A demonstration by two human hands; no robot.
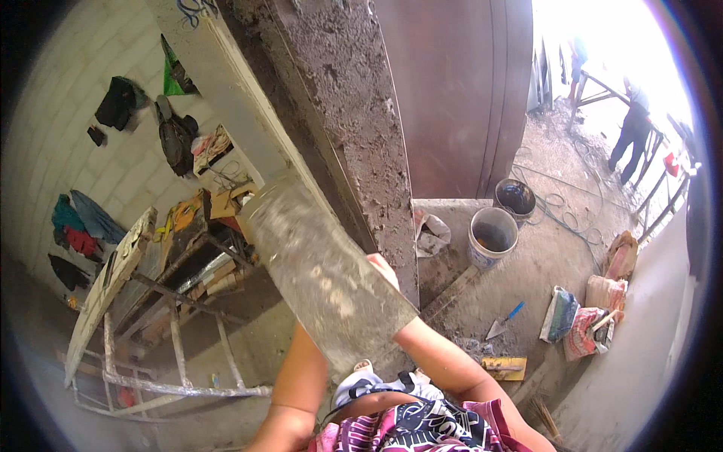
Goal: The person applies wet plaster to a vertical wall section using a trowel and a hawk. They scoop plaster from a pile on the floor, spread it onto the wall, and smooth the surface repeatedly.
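Note:
A long grey board (327, 275), smeared with mortar and blurred, is held up tilted in front of me. At its right edge show a few fingers of my right hand (384, 269), closed on the board; the rest of that hand is behind it. My left forearm (301, 369) reaches up behind the board's lower part, and the left hand itself is hidden. Just beyond the board stands a column (354, 113) coated with rough, wet-looking mortar.
Two buckets (493, 235) stand right of the column by a brown panel. A blue-handled trowel (504, 320), a yellow float (503, 368) and open bags (587, 328) lie on the floor. Left is a mortar-splashed metal frame (177, 350). A person (633, 132) stands far right.

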